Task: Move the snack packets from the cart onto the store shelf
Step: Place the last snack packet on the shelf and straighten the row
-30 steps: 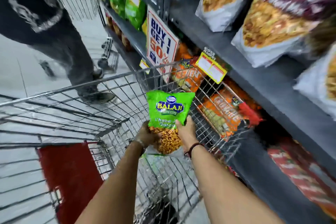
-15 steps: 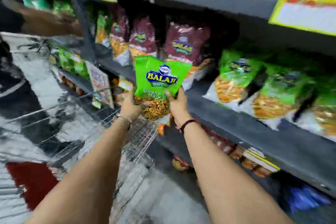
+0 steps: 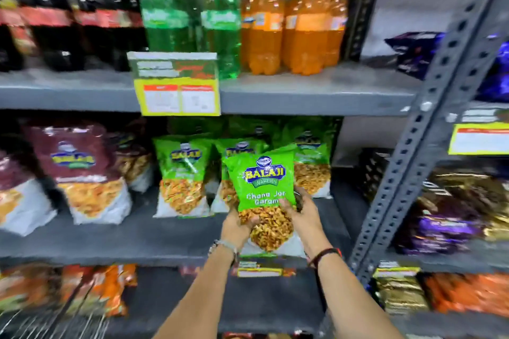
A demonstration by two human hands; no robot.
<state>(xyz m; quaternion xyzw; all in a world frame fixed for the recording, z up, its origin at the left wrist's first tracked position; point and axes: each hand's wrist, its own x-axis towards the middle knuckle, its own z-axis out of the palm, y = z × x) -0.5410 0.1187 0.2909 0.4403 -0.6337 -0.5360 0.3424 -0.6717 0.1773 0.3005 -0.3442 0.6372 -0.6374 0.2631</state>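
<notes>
A green Balaji snack packet (image 3: 263, 190) stands upright at the front of the middle grey shelf (image 3: 137, 239), held from both lower sides. My left hand (image 3: 238, 228) grips its bottom left corner and my right hand (image 3: 303, 215) grips its bottom right edge. Behind it stand matching green packets (image 3: 181, 173), one on the left and others partly hidden behind the held one. Only a few cart wires (image 3: 55, 322) show at the bottom left corner.
Maroon snack packets (image 3: 80, 170) fill the left of the same shelf. Soda bottles (image 3: 261, 22) line the shelf above, with a yellow price tag (image 3: 179, 99) hanging from its edge. A slotted steel upright (image 3: 429, 129) rises on the right, with dark packets beyond it.
Both hands have carried the green packet from over the cart up and right to the middle shelf. The view swung from the cart to face the shelves.
</notes>
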